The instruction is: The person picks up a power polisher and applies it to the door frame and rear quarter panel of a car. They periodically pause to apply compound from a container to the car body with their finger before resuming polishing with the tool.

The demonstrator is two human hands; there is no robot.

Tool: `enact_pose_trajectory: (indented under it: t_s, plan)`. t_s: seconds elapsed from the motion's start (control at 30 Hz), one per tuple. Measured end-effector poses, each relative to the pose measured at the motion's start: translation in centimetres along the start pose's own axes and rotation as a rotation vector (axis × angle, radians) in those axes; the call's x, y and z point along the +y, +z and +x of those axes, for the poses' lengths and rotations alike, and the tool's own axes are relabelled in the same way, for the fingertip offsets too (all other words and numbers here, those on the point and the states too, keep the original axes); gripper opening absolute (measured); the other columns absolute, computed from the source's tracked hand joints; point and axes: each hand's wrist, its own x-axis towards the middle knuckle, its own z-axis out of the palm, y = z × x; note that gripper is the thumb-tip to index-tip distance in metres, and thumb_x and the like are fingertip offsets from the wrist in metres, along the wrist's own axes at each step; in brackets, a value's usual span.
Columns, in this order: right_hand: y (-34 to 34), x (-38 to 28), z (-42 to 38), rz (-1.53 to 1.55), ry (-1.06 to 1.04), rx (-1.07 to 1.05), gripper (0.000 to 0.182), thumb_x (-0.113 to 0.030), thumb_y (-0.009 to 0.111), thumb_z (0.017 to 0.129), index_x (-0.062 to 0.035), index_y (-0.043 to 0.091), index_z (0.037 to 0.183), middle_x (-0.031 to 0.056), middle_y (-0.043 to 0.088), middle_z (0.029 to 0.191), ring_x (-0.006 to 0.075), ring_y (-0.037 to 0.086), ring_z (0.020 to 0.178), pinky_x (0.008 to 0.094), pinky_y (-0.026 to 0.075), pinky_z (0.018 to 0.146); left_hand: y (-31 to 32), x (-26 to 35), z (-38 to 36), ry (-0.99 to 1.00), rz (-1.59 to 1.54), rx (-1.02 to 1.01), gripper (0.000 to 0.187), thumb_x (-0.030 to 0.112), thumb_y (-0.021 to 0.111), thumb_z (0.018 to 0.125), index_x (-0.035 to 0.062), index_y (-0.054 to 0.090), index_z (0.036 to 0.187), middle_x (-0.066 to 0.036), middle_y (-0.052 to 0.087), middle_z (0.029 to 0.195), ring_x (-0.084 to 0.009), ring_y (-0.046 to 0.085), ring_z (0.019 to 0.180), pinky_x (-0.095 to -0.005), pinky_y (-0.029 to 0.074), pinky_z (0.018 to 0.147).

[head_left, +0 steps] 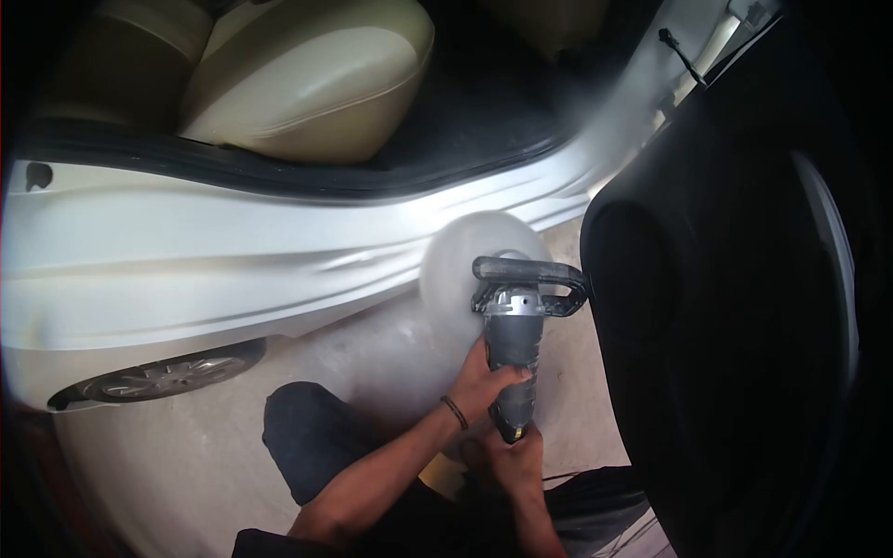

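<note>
My left hand (pixel 486 379), with a dark band at the wrist, wraps the grey and black body of a power polisher (pixel 516 335). Around its rear end closes my right hand (pixel 517 456). At the front, a large round pale polishing pad (pixel 448 270) looks blurred and overlaps the lower edge of the white car's door sill (pixel 251 246). A black loop handle (pixel 530 270) crosses the polisher's head, and neither hand is on it.
The open black-lined car door (pixel 707 307) stands close on the right. Behind the sill is a beige seat (pixel 312 79). A wheel (pixel 172 374) lies at lower left, above the concrete floor (pixel 177 456). My bent knee (pixel 312 432) is near the sill.
</note>
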Motion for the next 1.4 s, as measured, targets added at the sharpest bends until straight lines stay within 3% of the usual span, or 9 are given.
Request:
enact_pose_trajectory:
  t_s: [0.17, 0.43, 0.7, 0.83, 0.9, 1.03, 1.13, 1.2, 1.4]
  plan:
    - [-0.8, 0.4, 0.1, -0.070, -0.011, -0.029, 0.035, -0.018, 0.080, 0.090, 0.0046, 0.070, 0.115, 0.0107, 0.077, 0.092, 0.0155, 0.073, 0.084, 0.0373, 0.060, 0.075, 0.5, 1.4, -1.8, 0.050, -0.025, 0.051, 0.064, 0.008, 0.085, 0.085, 0.0025, 0.057, 0.143, -0.010, 0.071, 0.129, -0.0208, 0.070, 0.117, -0.0388, 0.057, 0.103]
    - [-7.9, -6.2, -0.2, -0.048, 0.208, -0.421, 0.024, -0.017, 0.079, 0.093, 0.0009, 0.072, 0.107, 0.0044, 0.073, 0.082, 0.0131, 0.068, 0.068, 0.0316, 0.055, 0.063, 5.2, 1.2, -4.2, 0.297, 0.079, 0.344, 0.076, 0.018, 0.091, 0.088, -0.0026, 0.047, 0.146, -0.013, 0.069, 0.129, -0.0220, 0.070, 0.116, -0.0391, 0.059, 0.102]
    - [-11.0, -3.9, 2.4, 0.116, 0.161, -0.863, 0.018, -0.009, 0.074, 0.091, -0.0008, 0.071, 0.107, 0.0057, 0.074, 0.083, 0.0157, 0.071, 0.071, 0.0326, 0.056, 0.065, 10.7, 6.7, -8.8, 0.247, 0.404, 0.706, 0.083, 0.030, 0.094, 0.088, -0.0078, 0.038, 0.137, -0.023, 0.074, 0.115, -0.0288, 0.078, 0.104, -0.0415, 0.063, 0.087]
    - [-10.1, -6.2, 3.2, 0.233, 0.202, -0.994, 0.018, -0.006, 0.073, 0.090, -0.0023, 0.071, 0.108, 0.0055, 0.074, 0.085, 0.0161, 0.072, 0.074, 0.0322, 0.057, 0.066, 12.1, 10.3, -10.2, 0.240, 0.600, 0.832, 0.084, 0.031, 0.094, 0.089, -0.0086, 0.037, 0.137, -0.023, 0.074, 0.116, -0.0289, 0.078, 0.103, -0.0410, 0.063, 0.087]
    - [-10.3, -6.6, 4.0, 0.238, 0.216, -1.083, 0.016, -0.003, 0.073, 0.089, -0.0019, 0.071, 0.106, 0.0060, 0.073, 0.083, 0.0159, 0.072, 0.072, 0.0320, 0.056, 0.065, 12.6, 11.3, -10.2, 0.181, 0.546, 0.838, 0.076, 0.024, 0.090, 0.093, -0.0061, 0.037, 0.138, -0.017, 0.070, 0.122, -0.0224, 0.070, 0.112, -0.0381, 0.060, 0.095]
    - [-9.7, -8.3, 2.8, 0.181, 0.175, -1.010, 0.014, -0.002, 0.072, 0.088, -0.0011, 0.071, 0.102, 0.0057, 0.072, 0.080, 0.0163, 0.070, 0.068, 0.0319, 0.055, 0.062, 10.1, 9.3, -9.3, 0.338, 0.507, 0.804, 0.082, 0.030, 0.093, 0.090, -0.0090, 0.038, 0.136, -0.023, 0.071, 0.119, -0.0265, 0.075, 0.107, -0.0393, 0.062, 0.090]
    - [-10.1, -8.2, 2.4, 0.174, 0.240, -0.868, 0.012, -0.002, 0.070, 0.088, -0.0006, 0.071, 0.100, 0.0050, 0.071, 0.076, 0.0165, 0.069, 0.064, 0.0321, 0.053, 0.059, 9.1, 6.6, -7.6, 0.273, 0.435, 0.704, 0.078, 0.027, 0.092, 0.092, -0.0092, 0.039, 0.136, -0.021, 0.069, 0.122, -0.0241, 0.073, 0.110, -0.0385, 0.061, 0.092]
    - [-10.8, -7.4, 2.8, 0.120, 0.207, -0.815, 0.013, -0.003, 0.070, 0.088, 0.0002, 0.071, 0.101, 0.0046, 0.070, 0.074, 0.0162, 0.068, 0.062, 0.0317, 0.052, 0.058, 9.1, 5.5, -6.4, 0.297, 0.225, 0.610, 0.074, 0.024, 0.091, 0.093, -0.0071, 0.040, 0.137, -0.020, 0.069, 0.124, -0.0230, 0.073, 0.110, -0.0390, 0.062, 0.093]
    - [-11.1, -8.9, 1.5, -0.060, 0.079, -0.502, 0.022, -0.011, 0.075, 0.088, 0.0041, 0.071, 0.103, 0.0055, 0.071, 0.074, 0.0148, 0.068, 0.063, 0.0320, 0.052, 0.058, 8.4, 4.7, -3.5, 0.213, 0.160, 0.448, 0.072, 0.020, 0.089, 0.093, -0.0029, 0.044, 0.145, -0.015, 0.069, 0.128, -0.0217, 0.070, 0.117, -0.0408, 0.060, 0.100]
